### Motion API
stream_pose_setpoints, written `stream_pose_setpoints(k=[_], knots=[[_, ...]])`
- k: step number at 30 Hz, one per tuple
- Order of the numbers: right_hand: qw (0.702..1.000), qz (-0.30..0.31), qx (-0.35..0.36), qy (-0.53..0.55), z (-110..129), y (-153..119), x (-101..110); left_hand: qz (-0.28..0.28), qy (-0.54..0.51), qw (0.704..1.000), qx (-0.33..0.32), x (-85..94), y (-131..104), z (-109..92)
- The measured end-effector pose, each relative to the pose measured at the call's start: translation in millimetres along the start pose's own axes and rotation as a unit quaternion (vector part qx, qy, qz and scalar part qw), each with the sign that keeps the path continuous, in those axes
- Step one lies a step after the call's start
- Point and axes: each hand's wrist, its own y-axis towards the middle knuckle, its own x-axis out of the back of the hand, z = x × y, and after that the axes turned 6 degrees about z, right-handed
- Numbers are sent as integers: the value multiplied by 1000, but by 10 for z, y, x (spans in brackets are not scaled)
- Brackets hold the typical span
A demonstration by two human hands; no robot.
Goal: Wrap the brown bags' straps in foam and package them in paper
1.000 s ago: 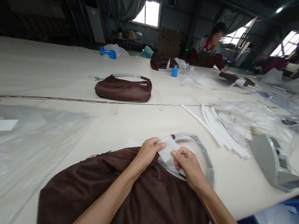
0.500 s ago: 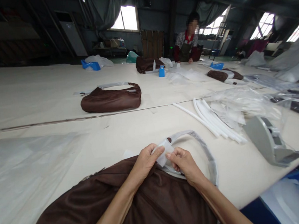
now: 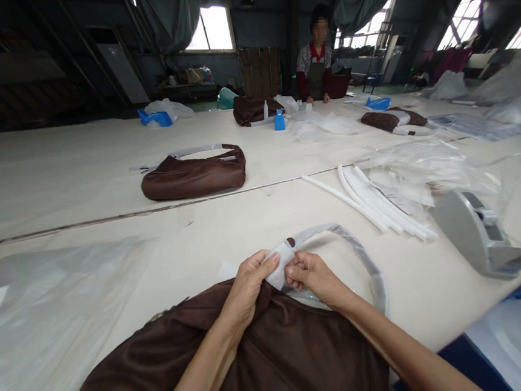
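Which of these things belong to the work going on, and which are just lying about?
Part of the work, it seems:
white wrap, held by the left hand and right hand
covered strap
nearest brown bag

Apparently lying about:
white tubes
grey dispenser
farther brown bag, left of centre
plastic sheeting, left

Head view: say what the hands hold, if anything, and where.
Left hand: small, thin white wrapping sheet, by its left side. Right hand: apparently its right edge.
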Motion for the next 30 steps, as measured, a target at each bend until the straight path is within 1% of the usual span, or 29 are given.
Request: stream_pose_setpoints(k=[4, 9, 13, 15, 19, 24, 26, 30], knots=[[1000, 12, 10, -5, 18, 125, -51, 8, -43, 999, 18, 34, -11, 25], [998, 55, 39, -12, 95, 204, -72, 3, -56, 998, 35, 68, 3, 37], [996, 39, 71, -30, 129, 266, -97, -23, -43, 998, 39, 83, 13, 33], [995, 43, 85, -31, 141, 283, -107, -26, -43, 998, 36, 89, 14, 30], [994, 75, 84, -8, 152, 297, -105, -17, -26, 999, 30, 91, 4, 16], [995, 52, 89, -9, 99, 322, -82, -9, -2, 1000, 22, 94, -7, 19], [996, 45, 78, -13, 76, 329, -83, -7, -4, 1000, 19, 100, -10, 31], [997, 40, 56, -20, 68, 340, -96, -42, -21, 998, 35, 102, -19, 50]])
